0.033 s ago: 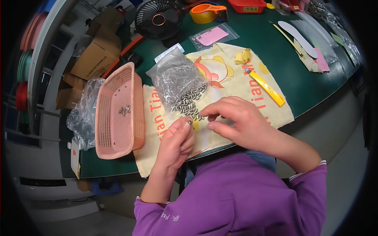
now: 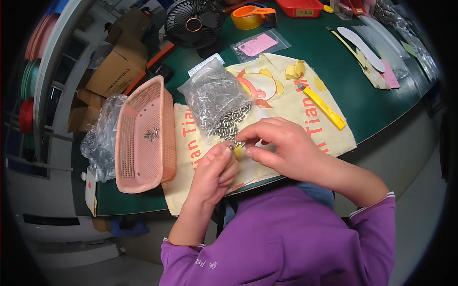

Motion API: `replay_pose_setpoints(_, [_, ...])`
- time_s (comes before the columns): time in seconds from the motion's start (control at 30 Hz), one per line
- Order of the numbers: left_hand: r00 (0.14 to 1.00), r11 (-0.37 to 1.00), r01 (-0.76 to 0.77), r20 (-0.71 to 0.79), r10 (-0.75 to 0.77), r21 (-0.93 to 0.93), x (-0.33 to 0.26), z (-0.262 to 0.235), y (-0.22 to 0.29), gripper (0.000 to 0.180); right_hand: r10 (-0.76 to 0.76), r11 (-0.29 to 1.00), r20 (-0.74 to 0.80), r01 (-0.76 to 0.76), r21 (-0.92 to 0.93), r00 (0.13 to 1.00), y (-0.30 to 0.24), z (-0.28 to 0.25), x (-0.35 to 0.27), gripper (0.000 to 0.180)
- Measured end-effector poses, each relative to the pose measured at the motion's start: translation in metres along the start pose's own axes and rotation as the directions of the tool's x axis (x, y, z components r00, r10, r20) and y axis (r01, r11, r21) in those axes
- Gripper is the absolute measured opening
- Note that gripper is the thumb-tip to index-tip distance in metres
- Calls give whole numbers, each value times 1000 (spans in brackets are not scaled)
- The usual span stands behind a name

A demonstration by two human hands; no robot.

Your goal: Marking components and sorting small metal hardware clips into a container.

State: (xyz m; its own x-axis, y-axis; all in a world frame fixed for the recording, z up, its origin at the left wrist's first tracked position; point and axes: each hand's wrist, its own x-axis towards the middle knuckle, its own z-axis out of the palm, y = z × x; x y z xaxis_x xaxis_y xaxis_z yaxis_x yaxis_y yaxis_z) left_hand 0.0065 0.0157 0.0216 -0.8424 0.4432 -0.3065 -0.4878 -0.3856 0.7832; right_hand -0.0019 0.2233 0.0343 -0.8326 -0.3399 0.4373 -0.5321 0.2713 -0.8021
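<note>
Between the thumb and forefinger of my left hand (image 2: 217,167) is a small shiny metal part (image 2: 232,147), mostly covered by the fingertips. My right hand (image 2: 284,145) hovers just right of it, fingers bent and thumb apart from the forefinger, with nothing visible in the gap. Its fingertips reach the near edge of a heap of small metal pins (image 2: 229,123). These spill from a clear plastic bag (image 2: 212,95) full of the same pins, lying on a pale yellow printed cloth (image 2: 267,112). Left of the bag stands a pink plastic basket (image 2: 170,143) with a few pins (image 2: 151,134) inside.
A yellow utility knife (image 2: 322,107) and a crumpled yellow scrap (image 2: 295,70) lie on the cloth's right side. Behind are a black fan (image 2: 194,24), an orange tape dispenser (image 2: 253,18) and a small bag with a pink label (image 2: 257,44). Cardboard boxes (image 2: 117,69) stand at left.
My right hand has shifted slightly left, bringing its fingertips closer to the part in my left hand. The left hand keeps its pinch.
</note>
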Motion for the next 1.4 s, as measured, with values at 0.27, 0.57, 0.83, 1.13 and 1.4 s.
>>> replay_pose_setpoints(0.27, [999,997,-34,10,33,71,19,-14,24,20,126,893,326,-250,374,937,26,7,61,14])
replay_pose_setpoints(0.57, [993,997,33,114,-40,63,31,-35,26,18,84,935,298,-178,305,951,47,15,69,15])
replay_pose_setpoints(0.83, [976,962,84,214,-28,-258,36,-50,34,14,112,990,512,-48,-135,852,50,-16,63,11])
replay_pose_setpoints(1.13, [978,970,125,188,-86,-209,35,-47,32,15,-72,953,554,221,-208,830,51,-4,57,10])
replay_pose_setpoints(1.4, [965,988,115,224,-135,102,28,-33,30,12,-235,920,321,317,-232,918,45,1,62,12])
